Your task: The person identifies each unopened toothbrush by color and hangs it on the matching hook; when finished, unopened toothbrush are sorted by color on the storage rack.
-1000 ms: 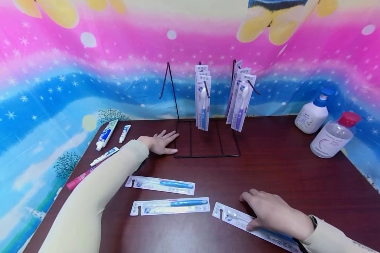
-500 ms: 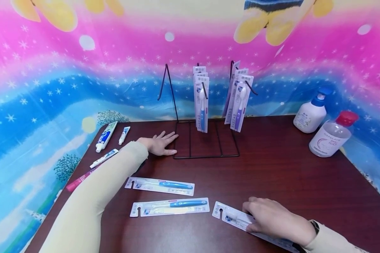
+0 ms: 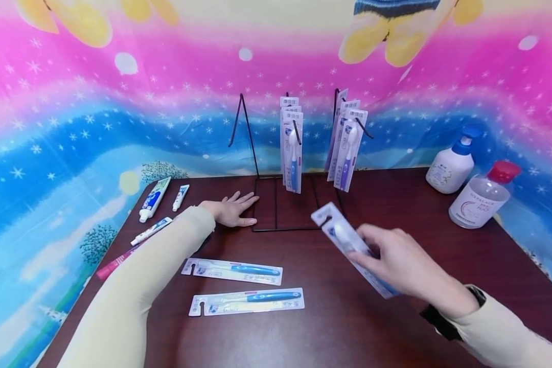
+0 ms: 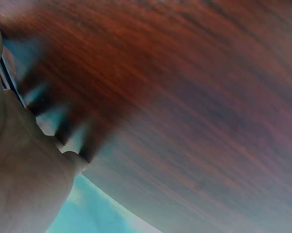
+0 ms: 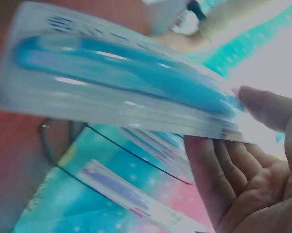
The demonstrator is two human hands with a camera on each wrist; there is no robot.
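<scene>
My right hand (image 3: 402,260) pinches a packaged blue toothbrush (image 5: 121,73) between thumb and fingers, above the table and tilted, its notched card end toward the rack. My left hand (image 3: 232,209) lies flat with spread fingers on the table, fingertips at the left side of the black wire rack (image 3: 276,214). From the rack's middle hook hang several packaged blue toothbrushes (image 3: 293,153); from its right hook, several packaged purple ones (image 3: 349,153). The left hook (image 3: 236,120) bears nothing. Two more packaged blue toothbrushes lie on the table, one farther back (image 3: 232,270) and one nearer (image 3: 247,301).
Toothpaste tubes lie at the left: a large one (image 3: 155,198), two small ones and a pink one (image 3: 115,263) partly behind the left sleeve. A white pump bottle (image 3: 451,166) and a clear red-capped bottle (image 3: 483,199) stand at the right. A patterned cloth hangs behind.
My right hand has lifted the packaged toothbrush off the table and moved it forward, toward the rack. My left hand has stayed in place.
</scene>
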